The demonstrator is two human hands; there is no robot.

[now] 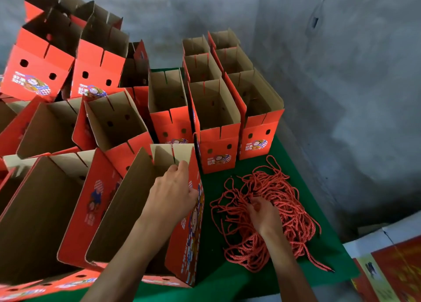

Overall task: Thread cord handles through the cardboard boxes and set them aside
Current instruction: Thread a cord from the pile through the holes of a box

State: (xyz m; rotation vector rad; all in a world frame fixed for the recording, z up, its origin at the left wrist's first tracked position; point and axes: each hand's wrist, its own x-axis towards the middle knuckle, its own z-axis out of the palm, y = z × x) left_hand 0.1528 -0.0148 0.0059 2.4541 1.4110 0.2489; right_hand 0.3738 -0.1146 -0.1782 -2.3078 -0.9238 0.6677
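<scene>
A red printed cardboard box (189, 244) with a brown inside stands open-topped at the front of the green table. My left hand (174, 191) grips its upper right edge, fingers curled over the rim near the top flaps. To its right lies a tangled heap of red-and-white twisted cords (280, 210). My right hand (262, 212) is down in that heap, fingers curled among the cords and pinching some strands.
Several more open red boxes (216, 124) stand in rows behind and to the left, some stacked at the back left (45, 58). The green table (319, 251) ends at the right. Flat printed cardboard (391, 265) lies beyond that edge. A grey wall rises behind.
</scene>
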